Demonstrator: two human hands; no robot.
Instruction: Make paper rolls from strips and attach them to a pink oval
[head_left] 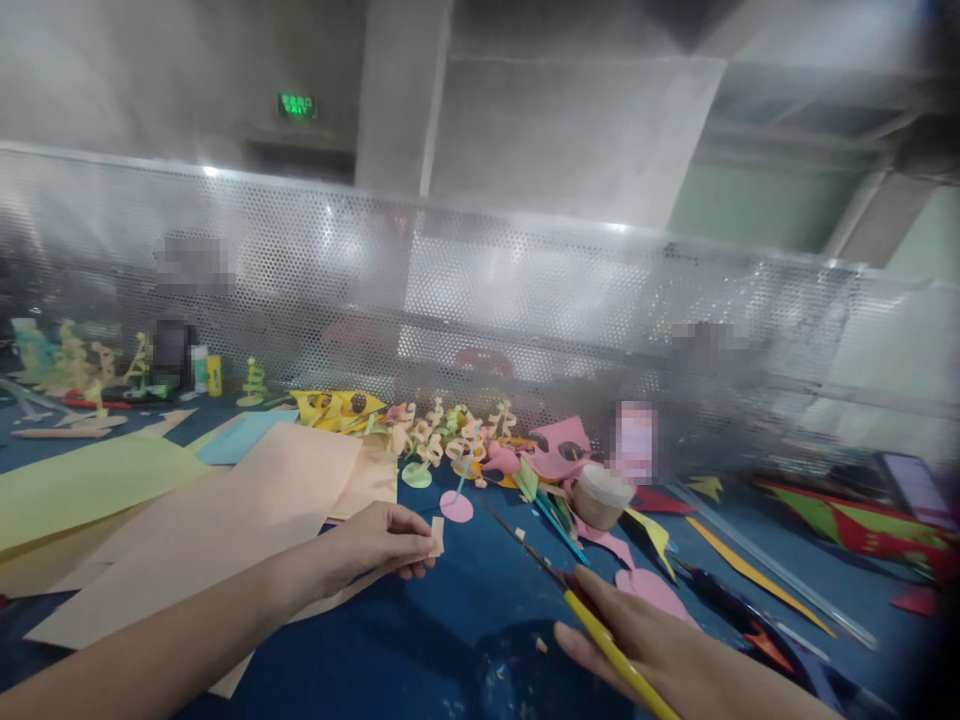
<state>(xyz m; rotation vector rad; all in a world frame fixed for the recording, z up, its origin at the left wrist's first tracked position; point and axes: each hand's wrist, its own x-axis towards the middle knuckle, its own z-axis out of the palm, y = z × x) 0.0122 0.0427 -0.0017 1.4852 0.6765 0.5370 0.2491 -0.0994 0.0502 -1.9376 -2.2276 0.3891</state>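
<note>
My left hand (379,540) is closed, pinching a small piece of peach paper (438,537) between thumb and fingers. Lower right, my right hand (637,635) grips what look like scissors with a yellow handle (604,640); their dark blades point up and left, apart from the paper. Just beyond the left fingertips a pink paper disc (456,507) lies flat with a thin blue stick rising from it. Under the left forearm spread large peach paper sheets (247,500).
Curled paper pieces (431,435) crowd the back middle. A roll of tape (602,495), pink scraps (562,445) and a pink round (656,595) lie right. Green paper (90,480) is left. A perforated metal screen (487,280) stands behind the blue table (420,650).
</note>
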